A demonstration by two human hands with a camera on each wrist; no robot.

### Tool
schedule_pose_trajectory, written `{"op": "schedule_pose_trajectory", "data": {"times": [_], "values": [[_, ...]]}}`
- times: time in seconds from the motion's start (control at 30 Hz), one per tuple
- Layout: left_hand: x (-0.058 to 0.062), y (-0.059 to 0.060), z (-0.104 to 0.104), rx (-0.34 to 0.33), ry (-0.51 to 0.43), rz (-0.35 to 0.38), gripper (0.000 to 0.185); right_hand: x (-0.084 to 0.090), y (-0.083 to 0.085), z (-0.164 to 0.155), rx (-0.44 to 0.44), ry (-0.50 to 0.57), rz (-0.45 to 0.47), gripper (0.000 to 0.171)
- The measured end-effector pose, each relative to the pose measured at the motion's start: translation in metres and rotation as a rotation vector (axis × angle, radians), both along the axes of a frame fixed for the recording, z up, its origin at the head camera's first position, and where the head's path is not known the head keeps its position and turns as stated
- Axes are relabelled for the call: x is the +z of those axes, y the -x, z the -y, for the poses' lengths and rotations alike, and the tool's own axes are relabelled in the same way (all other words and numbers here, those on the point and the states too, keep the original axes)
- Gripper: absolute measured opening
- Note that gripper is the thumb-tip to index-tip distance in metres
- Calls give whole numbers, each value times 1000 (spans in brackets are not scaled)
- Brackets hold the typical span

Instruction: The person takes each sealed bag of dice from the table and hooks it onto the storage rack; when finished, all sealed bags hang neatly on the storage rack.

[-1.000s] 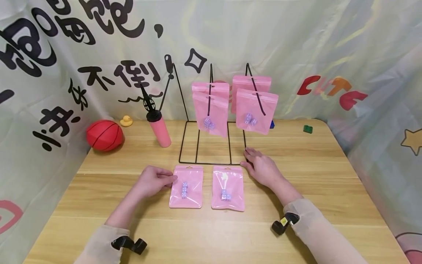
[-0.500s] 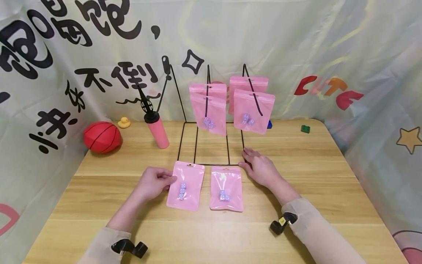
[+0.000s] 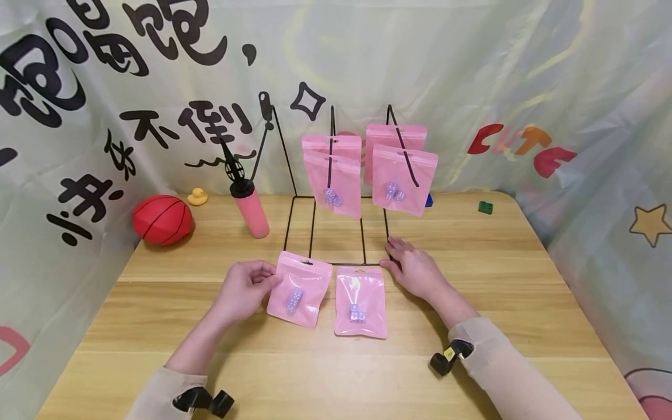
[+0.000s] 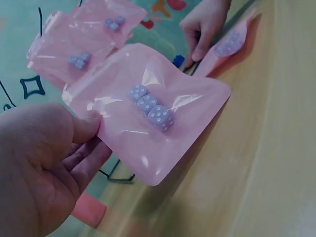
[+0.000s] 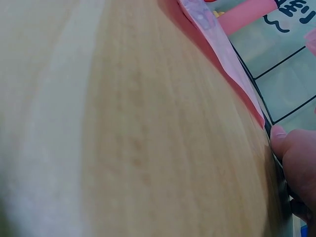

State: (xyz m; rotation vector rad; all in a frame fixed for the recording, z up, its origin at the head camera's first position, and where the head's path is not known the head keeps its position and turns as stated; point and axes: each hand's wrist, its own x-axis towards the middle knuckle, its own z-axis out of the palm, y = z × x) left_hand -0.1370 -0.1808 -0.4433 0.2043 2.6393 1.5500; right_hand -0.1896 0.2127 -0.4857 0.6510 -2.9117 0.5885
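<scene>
Wooden table (image 3: 472, 280), glossy pink pouch (image 3: 300, 289) with three lilac dice (image 4: 150, 106).

table: light wood (image 3: 525, 280) | backdrop: printed pale cloth (image 3: 472, 70)

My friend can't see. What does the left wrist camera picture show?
A left hand pinches a pink bag with three pale dice inside, lifted above a wooden table. Farther off, the right hand rests beside another pink bag.

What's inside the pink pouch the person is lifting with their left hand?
Three small pale dice with white dots sit in a row inside the pink pouch, which the left hand pinches by its edge. Its back side is hidden, so anything else inside cannot be seen.
</scene>
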Motion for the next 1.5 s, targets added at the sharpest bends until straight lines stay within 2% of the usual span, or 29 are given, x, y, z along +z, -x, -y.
{"op": "schedule_pose_trajectory", "data": {"times": [0.23,0.43,0.57,0.73,1.13,1.3,1.5], "values": [[20,-1,0,0,-65,-136,4,-2,0,1,-2,-1,-3,55],[39,4,6,41,-101,-262,5,-1,0,1,-3,-3,-6,56],[52,8,11,69,-114,-319,6,-2,0,1,-2,-7,-10,55],[67,13,17,113,-122,-363,7,-2,0,0,1,-8,-20,55],[98,21,30,201,-227,-452,13,-2,0,1,3,-6,-18,55],[105,24,32,206,-233,-463,14,-3,0,1,1,-14,-16,55],[108,30,34,210,-243,-471,14,-3,0,1,1,-18,-17,55]]}}
